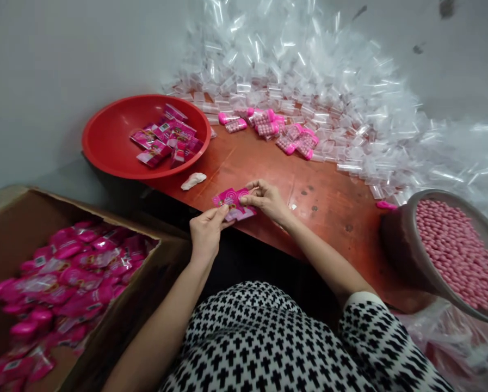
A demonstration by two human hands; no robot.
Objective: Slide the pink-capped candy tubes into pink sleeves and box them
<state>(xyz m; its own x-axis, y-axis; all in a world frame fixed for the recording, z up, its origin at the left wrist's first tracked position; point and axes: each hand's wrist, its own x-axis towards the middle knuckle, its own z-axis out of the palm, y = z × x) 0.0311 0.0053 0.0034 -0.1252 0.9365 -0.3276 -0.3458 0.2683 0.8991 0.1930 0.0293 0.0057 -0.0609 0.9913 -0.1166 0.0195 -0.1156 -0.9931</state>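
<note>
Between my two hands, over the near edge of the table, is a pink printed packet [232, 200]. My left hand [209, 226] pinches its lower left side between thumb and fingers. At its right side, my right hand [266, 200] grips it with thumb and fingertips. Whether it is one packet or two overlapping ones, I cannot tell. Similar pink packets [174, 133] lie in a red basin [113, 163] ahead on the left. Beyond my hands, several clear containers with pink caps, filled with pink beads [268, 126], rest in a cluster on the table.
A cardboard box [140, 280] of pink-capped packs [80, 272] stands at the left. Clear plastic tubes [292, 71] are heaped along the back of the reddish table [329, 218]. A bucket [402, 239] of pink beads [456, 245] is at right; a crumpled white scrap [193, 181] lies near the basin.
</note>
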